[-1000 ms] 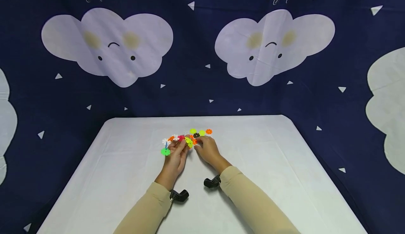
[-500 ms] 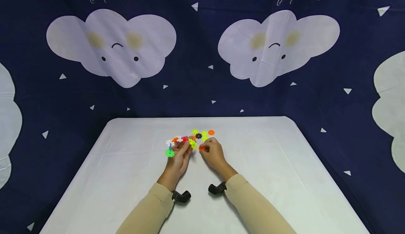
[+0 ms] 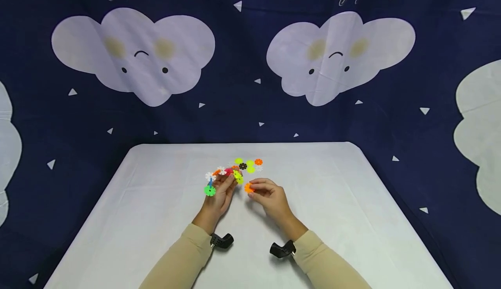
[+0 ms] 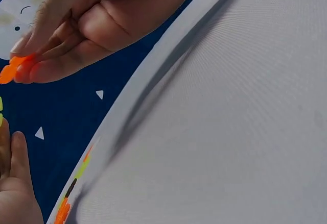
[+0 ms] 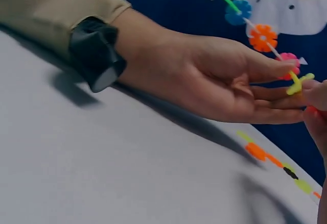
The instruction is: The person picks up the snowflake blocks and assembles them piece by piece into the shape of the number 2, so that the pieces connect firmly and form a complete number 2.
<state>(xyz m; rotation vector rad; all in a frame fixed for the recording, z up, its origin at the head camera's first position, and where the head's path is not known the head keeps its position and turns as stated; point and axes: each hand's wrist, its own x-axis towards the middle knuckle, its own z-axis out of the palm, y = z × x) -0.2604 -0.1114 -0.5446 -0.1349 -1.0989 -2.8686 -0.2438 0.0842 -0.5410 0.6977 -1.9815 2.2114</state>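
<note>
While the left hand [image 3: 217,197] pinches a chain of multicoloured, flower-shaped discs [image 3: 228,172] above the white worktop [image 3: 332,193], the right hand's [image 3: 274,197] fingers grip an orange notched disc [image 3: 248,188] nearby. Loose yellow-green, black and orange discs [image 3: 242,166] lie beyond.

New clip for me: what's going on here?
A person's left hand holds a chain of colourful notched discs joined together. The right hand pinches a single orange disc, near the chain but not attached to it. More discs, one of them black, lie on the white table beyond the hands.
</note>
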